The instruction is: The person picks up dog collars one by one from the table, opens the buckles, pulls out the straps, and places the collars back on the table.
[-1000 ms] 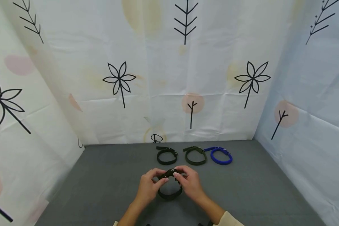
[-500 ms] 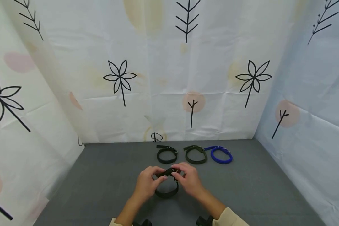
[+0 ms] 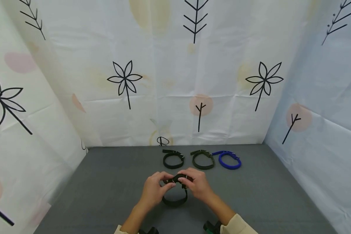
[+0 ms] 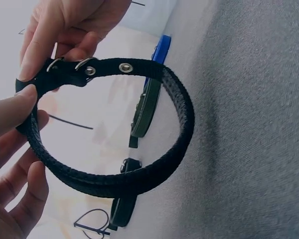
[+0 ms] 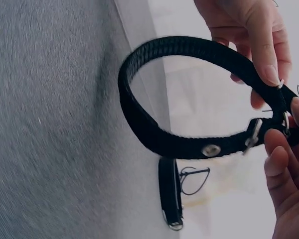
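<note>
A black collar (image 3: 174,203) with metal eyelets, seen as a round loop, is held up above the grey table. My left hand (image 3: 153,191) pinches the collar's upper left part between thumb and fingers. At its upper right, my right hand (image 3: 199,186) grips the strap by the buckle. In the left wrist view, the collar (image 4: 184,119) shows two eyelets and metal rings beside the right hand (image 4: 72,30). From the right wrist view, the buckle (image 5: 252,137) lies close to the right fingertips; part of the strap end is hidden by the fingers.
Along the back of the grey table (image 3: 120,182) lie a black collar (image 3: 173,161), an olive green collar (image 3: 203,161) and a blue collar (image 3: 229,161), each looped with its strap end out left. A patterned white cloth (image 3: 163,65) stands behind and on both sides.
The right thumb and fingers have shifted over the strap, covering the eyelet that showed before. The held loop swung slightly left, then back right. The collars at the back have stayed put.
</note>
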Available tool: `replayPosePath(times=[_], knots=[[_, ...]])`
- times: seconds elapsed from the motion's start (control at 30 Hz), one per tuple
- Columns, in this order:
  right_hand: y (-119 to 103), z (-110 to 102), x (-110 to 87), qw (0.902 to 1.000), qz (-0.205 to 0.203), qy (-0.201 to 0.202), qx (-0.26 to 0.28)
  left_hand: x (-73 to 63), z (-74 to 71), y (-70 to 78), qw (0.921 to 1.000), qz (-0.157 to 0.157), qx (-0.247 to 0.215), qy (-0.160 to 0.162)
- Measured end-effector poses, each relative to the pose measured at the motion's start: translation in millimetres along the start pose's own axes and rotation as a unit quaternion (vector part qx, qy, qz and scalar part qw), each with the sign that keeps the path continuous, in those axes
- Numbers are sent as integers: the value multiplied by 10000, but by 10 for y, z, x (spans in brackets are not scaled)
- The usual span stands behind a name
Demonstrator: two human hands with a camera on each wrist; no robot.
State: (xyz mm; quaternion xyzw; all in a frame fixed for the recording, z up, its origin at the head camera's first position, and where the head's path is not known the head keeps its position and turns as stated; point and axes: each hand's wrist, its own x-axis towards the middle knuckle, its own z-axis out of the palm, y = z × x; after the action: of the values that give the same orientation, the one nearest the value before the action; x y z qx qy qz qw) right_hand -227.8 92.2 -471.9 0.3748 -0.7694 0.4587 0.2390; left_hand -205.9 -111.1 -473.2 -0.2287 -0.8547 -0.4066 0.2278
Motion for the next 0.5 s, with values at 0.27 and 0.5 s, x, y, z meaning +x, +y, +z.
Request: replayPosePath(times=[0.27, 0.5], knots=[[-127, 66, -23, 9952, 546, 690, 420, -12, 41, 14, 9985, -251, -414, 236], [-388, 46, 28, 9850, 1026, 1206, 687, -10, 75, 28, 9961, -387, -697, 366]])
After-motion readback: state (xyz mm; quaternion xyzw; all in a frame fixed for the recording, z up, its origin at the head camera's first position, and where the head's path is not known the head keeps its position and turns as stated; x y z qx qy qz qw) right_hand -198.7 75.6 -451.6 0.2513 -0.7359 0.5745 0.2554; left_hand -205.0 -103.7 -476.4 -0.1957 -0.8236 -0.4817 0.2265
